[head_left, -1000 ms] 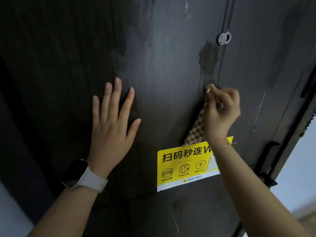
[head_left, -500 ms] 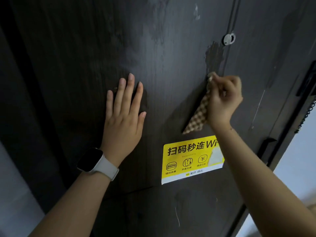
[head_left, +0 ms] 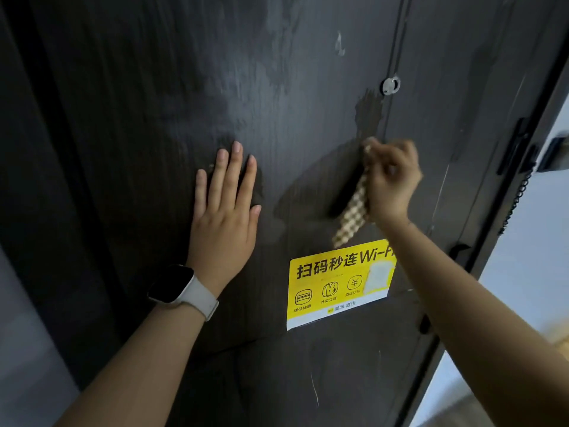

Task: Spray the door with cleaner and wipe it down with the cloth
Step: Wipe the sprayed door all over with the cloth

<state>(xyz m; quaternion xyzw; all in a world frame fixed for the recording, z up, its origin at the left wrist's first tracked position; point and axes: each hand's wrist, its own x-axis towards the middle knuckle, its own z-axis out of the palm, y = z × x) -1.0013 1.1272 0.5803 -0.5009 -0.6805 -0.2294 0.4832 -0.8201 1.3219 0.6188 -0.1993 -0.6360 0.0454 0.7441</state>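
A dark wood-grain door [head_left: 308, 87] fills the view, with wet streaks and smears across its upper middle. My left hand [head_left: 226, 208] lies flat on the door, fingers straight and pointing up, a watch on its wrist. My right hand [head_left: 392, 177] grips a tan checked cloth [head_left: 352, 215] against the door, just below a damp patch; the cloth's free end hangs down to the left of my wrist. No spray bottle is in view.
A yellow Wi-Fi sticker [head_left: 335, 285] is stuck on the door below the cloth. A round metal peephole [head_left: 391, 85] sits above my right hand. The door's edge with black lock hardware [head_left: 517, 149] and a coiled chain runs down the right side.
The view has shifted so both hands sit further right in frame. My right hand holds the cloth in about the same spot on the door; my left hand stays flat.
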